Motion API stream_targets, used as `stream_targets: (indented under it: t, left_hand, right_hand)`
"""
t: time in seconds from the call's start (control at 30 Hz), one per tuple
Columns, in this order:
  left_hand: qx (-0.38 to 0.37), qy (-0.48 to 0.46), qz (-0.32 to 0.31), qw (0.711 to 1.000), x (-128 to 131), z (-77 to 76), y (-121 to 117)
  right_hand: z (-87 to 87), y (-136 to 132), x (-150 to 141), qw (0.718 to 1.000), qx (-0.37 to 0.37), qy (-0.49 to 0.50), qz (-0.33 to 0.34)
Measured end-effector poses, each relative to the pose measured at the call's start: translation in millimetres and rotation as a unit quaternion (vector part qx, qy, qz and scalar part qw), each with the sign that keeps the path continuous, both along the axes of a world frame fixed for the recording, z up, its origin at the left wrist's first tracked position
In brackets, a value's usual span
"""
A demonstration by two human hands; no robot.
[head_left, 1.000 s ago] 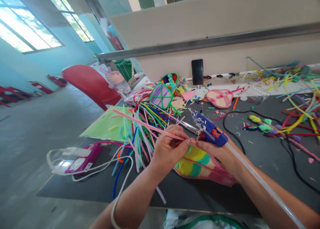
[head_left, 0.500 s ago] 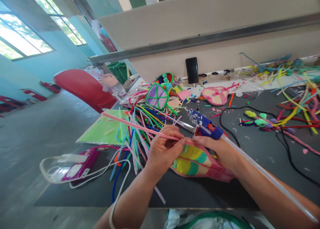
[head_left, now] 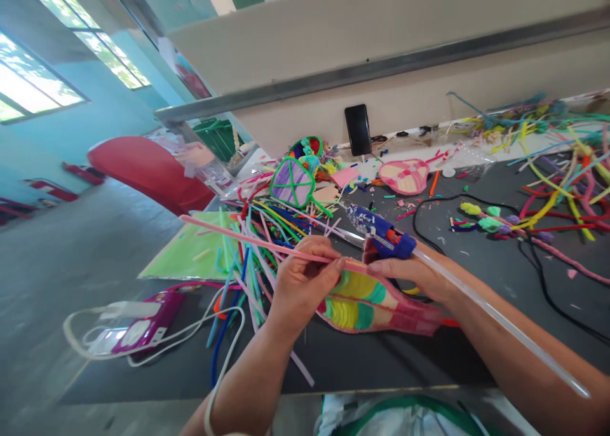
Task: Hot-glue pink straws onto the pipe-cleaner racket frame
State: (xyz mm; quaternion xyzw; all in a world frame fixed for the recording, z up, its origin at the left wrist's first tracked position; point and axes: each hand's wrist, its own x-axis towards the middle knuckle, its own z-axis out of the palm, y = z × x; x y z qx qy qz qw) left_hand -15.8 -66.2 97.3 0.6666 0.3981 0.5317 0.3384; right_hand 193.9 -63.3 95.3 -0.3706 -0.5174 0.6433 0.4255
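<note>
My left hand point(head_left: 305, 283) is closed, pinching a long pink pipe cleaner point(head_left: 238, 234) along the upper edge of a paddle-shaped craft piece point(head_left: 357, 301). The piece has yellow, teal and cream patches, a pink rim and a pink handle end. In my right hand point(head_left: 410, 272) is a blue hot glue gun point(head_left: 388, 236), its nozzle end pointing up and left, with a long clear glue stick point(head_left: 495, 318) running back over the forearm. The right thumb touches the craft piece's top edge. Its other fingers are mostly hidden behind the gun and the piece.
Loose pipe cleaners point(head_left: 257, 258) lie left of my hands on a green sheet point(head_left: 183, 252). A purple power strip point(head_left: 147, 321) has white cords. Behind are a purple-and-green paddle point(head_left: 291, 183), a pink paddle point(head_left: 405, 177) and a leaning phone point(head_left: 357, 129). A black cable point(head_left: 543, 283) crosses the right side.
The view has shifted slightly. My left fingers have slid a little from the right hand along the rim, and the craft piece is tilted somewhat more toward me, showing more of its face.
</note>
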Motion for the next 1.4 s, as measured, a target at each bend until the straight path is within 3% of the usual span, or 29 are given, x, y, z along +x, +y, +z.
stream_targets:
  t: [0.33,0.6,0.8,1.07,1.27,1.4]
  left_hand:
    - [-0.008,-0.02,0.016,1.0,0.7,-2.3,0.8]
    - [0.017,0.012,-0.004,1.0,3.0,1.7,-0.6]
    - [0.062,0.05,-0.013,0.997,10.9,8.1,-1.5]
    - [0.12,0.088,-0.017,0.989,27.3,21.2,-5.4]
    - [0.121,0.071,-0.008,0.99,33.1,15.4,-8.6]
    - [0.096,0.033,-0.037,0.994,28.6,11.5,-9.9]
  right_hand:
    - [2.2,13.6,22.9,0.994,0.011,-0.046,0.102]
    - [-0.8,5.7,1.9,0.999,0.032,0.033,-0.012]
    - [4.2,-4.1,-8.8,0.998,0.063,-0.02,-0.021]
    - [6.5,-6.7,-7.4,0.988,0.117,-0.051,-0.088]
    - [4.2,-7.1,-4.2,0.987,0.114,-0.042,-0.101]
    - [9.4,-10.6,-6.7,0.986,0.097,-0.085,-0.106]
